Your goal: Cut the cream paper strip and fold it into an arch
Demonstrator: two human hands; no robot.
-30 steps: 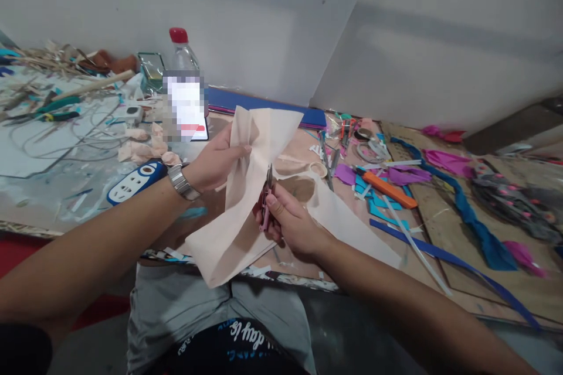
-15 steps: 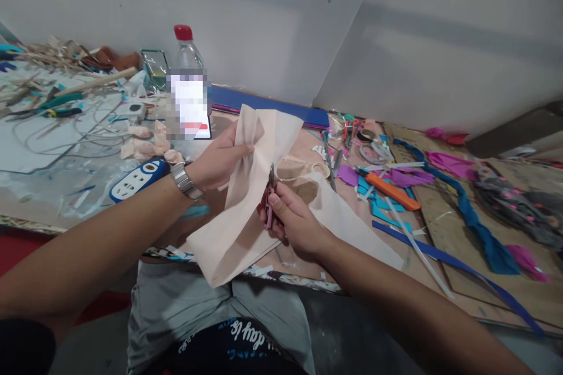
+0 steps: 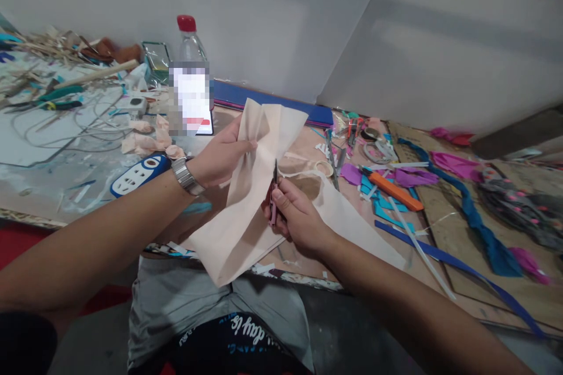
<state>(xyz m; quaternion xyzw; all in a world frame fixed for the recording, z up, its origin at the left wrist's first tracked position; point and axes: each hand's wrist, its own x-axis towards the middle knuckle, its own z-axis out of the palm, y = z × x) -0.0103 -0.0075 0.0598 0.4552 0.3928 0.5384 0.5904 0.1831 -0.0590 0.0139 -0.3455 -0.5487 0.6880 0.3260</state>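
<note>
A pale peach sheet of thin paper or fabric (image 3: 259, 164) hangs in folds above the table's front edge. My left hand (image 3: 222, 155), with a metal watch at the wrist, pinches its upper left part, thumb on the near side. My right hand (image 3: 297, 211) is closed round the handles of pink-handled scissors (image 3: 273, 205). Their blades point up at the sheet's right edge, against the material. A further stretch of pale sheet (image 3: 347, 217) spreads over the table to the right, behind my right hand. Some of my right fingers are hidden.
Behind the sheet stand a lit phone (image 3: 193, 99) and a red-capped bottle (image 3: 189, 41). A blue-and-white power strip (image 3: 141, 174) lies left. To the right are an orange cutter (image 3: 393, 190), a tape roll (image 3: 323, 169) and coloured strips. Green-handled pliers (image 3: 61, 95) rest far left.
The scissors have turned slightly more upright, their blades looking closer together. Both hands keep their hold on the sheet and scissors. The whole view has shifted a little.
</note>
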